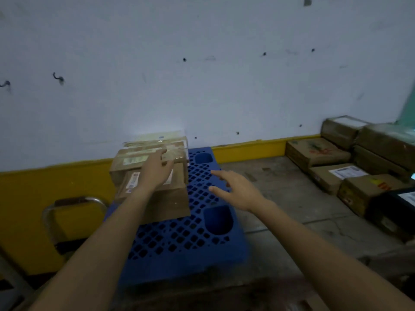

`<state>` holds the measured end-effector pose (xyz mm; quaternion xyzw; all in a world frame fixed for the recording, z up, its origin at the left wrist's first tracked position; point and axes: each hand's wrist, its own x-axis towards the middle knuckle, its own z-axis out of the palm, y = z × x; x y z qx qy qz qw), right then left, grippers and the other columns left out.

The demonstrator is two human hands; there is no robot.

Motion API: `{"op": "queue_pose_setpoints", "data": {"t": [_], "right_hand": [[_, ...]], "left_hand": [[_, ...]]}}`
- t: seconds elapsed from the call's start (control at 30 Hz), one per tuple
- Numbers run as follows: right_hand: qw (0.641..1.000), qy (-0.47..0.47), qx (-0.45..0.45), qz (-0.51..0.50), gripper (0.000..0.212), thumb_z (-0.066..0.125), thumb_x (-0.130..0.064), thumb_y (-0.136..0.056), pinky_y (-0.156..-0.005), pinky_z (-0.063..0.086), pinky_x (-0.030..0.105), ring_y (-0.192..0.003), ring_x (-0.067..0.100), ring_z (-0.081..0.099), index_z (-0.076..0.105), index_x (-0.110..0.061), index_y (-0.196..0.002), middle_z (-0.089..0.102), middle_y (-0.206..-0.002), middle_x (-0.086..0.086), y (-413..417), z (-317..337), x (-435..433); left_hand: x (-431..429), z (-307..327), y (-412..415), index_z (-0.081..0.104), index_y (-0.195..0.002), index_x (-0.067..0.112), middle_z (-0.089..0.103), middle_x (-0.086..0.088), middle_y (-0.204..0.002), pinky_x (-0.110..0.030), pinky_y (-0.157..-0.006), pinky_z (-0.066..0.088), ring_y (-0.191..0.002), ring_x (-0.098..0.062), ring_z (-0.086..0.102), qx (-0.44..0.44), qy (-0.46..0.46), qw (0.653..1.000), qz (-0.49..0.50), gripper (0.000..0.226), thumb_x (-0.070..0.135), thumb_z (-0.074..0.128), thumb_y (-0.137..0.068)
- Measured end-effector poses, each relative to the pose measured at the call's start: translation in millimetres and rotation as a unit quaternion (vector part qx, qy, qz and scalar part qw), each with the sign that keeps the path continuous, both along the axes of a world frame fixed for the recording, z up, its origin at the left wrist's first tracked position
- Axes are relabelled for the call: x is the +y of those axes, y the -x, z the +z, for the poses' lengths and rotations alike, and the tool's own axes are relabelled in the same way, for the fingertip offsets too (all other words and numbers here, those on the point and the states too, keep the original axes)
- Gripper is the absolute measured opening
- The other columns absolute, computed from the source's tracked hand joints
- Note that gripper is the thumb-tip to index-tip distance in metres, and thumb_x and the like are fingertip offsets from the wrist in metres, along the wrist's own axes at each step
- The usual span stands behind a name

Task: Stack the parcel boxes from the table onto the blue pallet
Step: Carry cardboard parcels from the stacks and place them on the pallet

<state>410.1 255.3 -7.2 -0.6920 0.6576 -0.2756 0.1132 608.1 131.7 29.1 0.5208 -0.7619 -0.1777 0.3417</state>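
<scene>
Fingers (162,157) of left hand (157,169) lying spread on stacked parcel boxes (155,173); right hand (235,189) hovering open over bare blue pallet (193,239) grid.

The concrete floor (280,198) in front of me is grey, stained and cracked, and it runs back to a wall with a yellow band along its foot. The blue pallet (186,241) lies flat on it, its long side running away from me toward the wall. On the pallet's left half sit brown parcel boxes (166,203), packed close in a row from about the middle to the far end; the right half is bare grid. Off to my right, more brown boxes (318,153) stand directly on the floor, touching one another, some stacked.
</scene>
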Motion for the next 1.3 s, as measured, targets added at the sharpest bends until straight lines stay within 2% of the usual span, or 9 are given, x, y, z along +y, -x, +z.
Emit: {"op": "queue_pose_setpoints", "data": {"t": [0.17, 0.27, 0.33, 0.47, 0.63, 0.87, 1.07, 1.2, 1.3], "right_hand": [[0.999, 0.02, 0.005, -0.028, 0.059, 0.045, -0.057, -0.089, -0.093, 0.042, 0.029, -0.12, 0.016, 0.046, 0.033, -0.032, -0.142, 0.046, -0.137, -0.001, 86, -3, 73], [0.999, 0.016, -0.01, -0.039, 0.058, 0.046, -0.056, -0.089, -0.099, 0.042, 0.032, -0.124, 0.014, 0.043, 0.034, -0.033, -0.141, 0.046, -0.137, -0.003, 143, -15, 120], [0.998, 0.01, -0.009, -0.059, 0.058, 0.046, -0.056, -0.089, -0.102, 0.041, 0.034, -0.127, 0.012, 0.041, 0.034, -0.034, -0.141, 0.045, -0.139, -0.005, 178, -23, 149], [0.993, 0.0, -0.025, -0.117, 0.058, 0.047, -0.055, -0.089, -0.091, 0.038, 0.023, -0.118, 0.012, 0.045, 0.034, -0.034, -0.141, 0.047, -0.135, -0.005, 239, -36, 201], [0.982, -0.003, -0.046, -0.185, 0.061, 0.046, -0.057, -0.089, -0.097, 0.044, 0.033, -0.12, 0.015, 0.046, 0.033, -0.031, -0.142, 0.048, -0.132, -0.002, 309, -41, 235], [0.953, -0.026, -0.058, -0.296, 0.059, 0.047, -0.055, -0.089, -0.097, 0.041, 0.034, -0.127, 0.015, 0.04, 0.032, -0.036, -0.142, 0.041, -0.142, -0.002, 396, -53, 260], [0.92, -0.013, -0.031, -0.391, 0.058, 0.05, -0.05, -0.09, -0.096, 0.038, 0.028, -0.125, 0.018, 0.04, 0.035, -0.028, -0.142, 0.041, -0.14, 0.003, 460, -69, 279], [0.896, -0.05, -0.033, -0.44, 0.066, 0.045, -0.058, -0.089, -0.11, 0.029, 0.037, -0.137, 0.023, 0.026, 0.028, -0.029, -0.145, 0.026, -0.15, 0.006, 493, -89, 284], [0.895, -0.092, -0.052, -0.433, 0.07, 0.045, -0.061, -0.087, -0.112, 0.027, 0.039, -0.138, 0.028, 0.023, 0.025, -0.028, -0.146, 0.022, -0.15, 0.01, 514, -104, 283]], "left_hand": [[65, -12, 92, 0.036, -0.14, 0.014, 0.052, -0.012, -0.133, -0.033, -0.088, 0.042, -0.113, -0.027, 0.054, 0.0, -0.039, 0.997, -0.063, 0.047, 0.028, 0.046, -0.096], [101, -24, 148, 0.029, -0.145, 0.017, 0.058, 0.0, -0.106, -0.037, -0.085, 0.044, -0.087, -0.015, 0.055, -0.009, -0.057, 0.994, -0.09, 0.051, 0.032, 0.043, -0.098], [127, -33, 186, 0.028, -0.145, 0.018, 0.055, 0.007, -0.098, -0.033, -0.084, 0.042, -0.083, -0.009, 0.053, -0.013, -0.068, 0.992, -0.104, 0.052, 0.034, 0.042, -0.098], [176, -46, 263, 0.032, -0.143, 0.012, 0.045, -0.013, -0.14, -0.036, -0.103, 0.036, -0.125, -0.029, 0.045, -0.009, -0.101, 0.986, -0.134, 0.051, 0.029, 0.044, -0.097], [203, -56, 359, 0.031, -0.144, 0.013, 0.044, -0.014, -0.141, -0.042, -0.108, 0.034, -0.131, -0.033, 0.038, -0.041, -0.116, 0.98, -0.156, 0.05, 0.031, 0.041, -0.098], [219, -88, 471, 0.028, -0.145, 0.02, 0.033, -0.012, -0.144, -0.029, -0.105, 0.029, -0.132, -0.024, 0.033, -0.014, -0.176, 0.958, -0.225, 0.052, 0.031, 0.043, -0.096], [223, -118, 541, 0.024, -0.146, 0.024, 0.014, -0.017, -0.15, -0.037, -0.109, 0.029, -0.136, -0.033, 0.028, -0.019, -0.229, 0.944, -0.235, 0.058, 0.04, 0.045, -0.094], [221, -142, 570, 0.016, -0.149, 0.026, 0.007, -0.018, -0.155, -0.045, -0.113, 0.023, -0.142, -0.036, 0.013, -0.051, -0.258, 0.931, -0.252, 0.07, 0.049, 0.048, -0.091], [222, -155, 578, 0.013, -0.149, 0.028, 0.019, -0.018, -0.154, -0.049, -0.112, 0.029, -0.14, -0.036, 0.024, -0.054, -0.28, 0.922, -0.26, 0.069, 0.048, 0.047, -0.091]]}}
